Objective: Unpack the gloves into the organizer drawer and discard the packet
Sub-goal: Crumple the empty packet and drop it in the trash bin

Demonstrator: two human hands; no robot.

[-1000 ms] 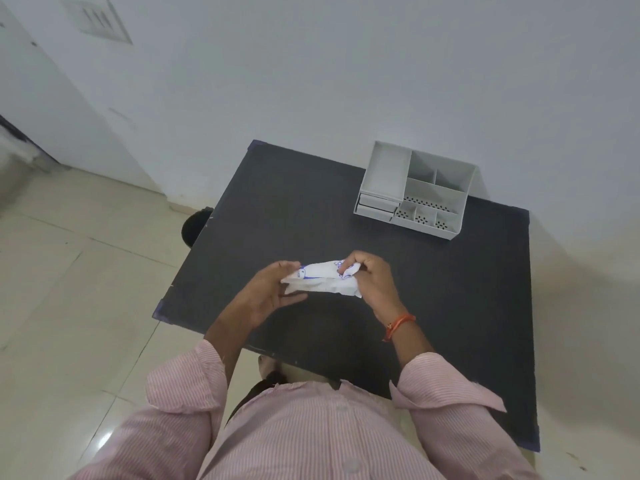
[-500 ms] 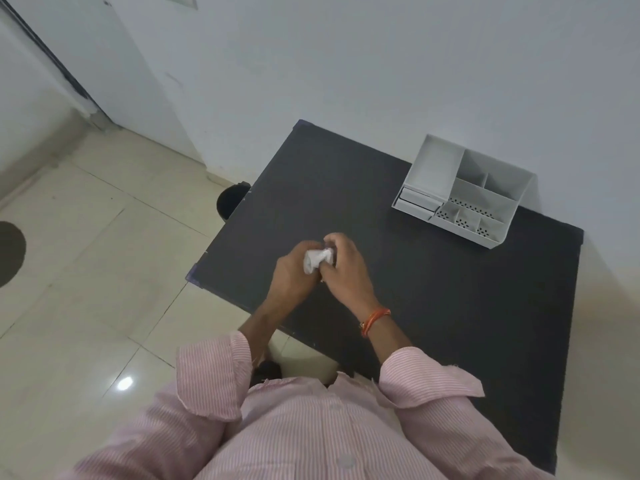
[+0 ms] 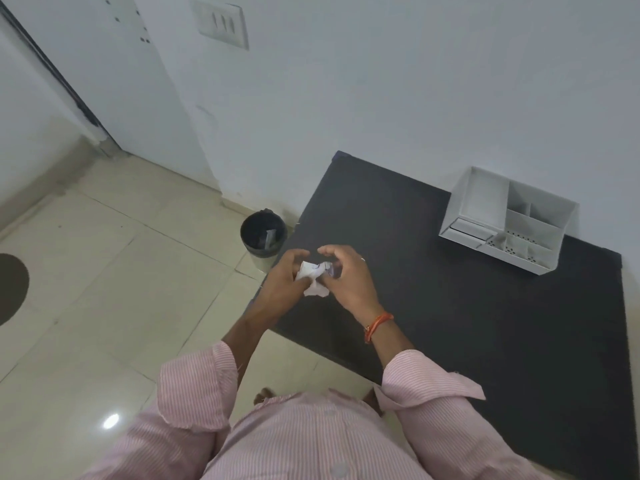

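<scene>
Hands raised over table [image 3: 485,341] edge, left hand [image 3: 282,284] and right hand [image 3: 348,282] fingers curled, pinching crumpled packet [image 3: 313,277].

The person wears a pink shirt [image 3: 311,441] with fine white pinstripes running along the cloth. Its long sleeves are rolled back to just below the elbows, leaving both forearms bare; the left sleeve [image 3: 197,382] ends in a wide folded cuff, and the right sleeve [image 3: 426,382] has a cuff whose corner sticks out in a point. A row of small pale buttons runs down the shirt front. An orange thread bracelet [image 3: 378,325] circles the right wrist. A thin, pale ring [image 3: 362,259] shows on a finger of the right hand [image 3: 349,282]. The left hand [image 3: 284,285] is bare.
</scene>
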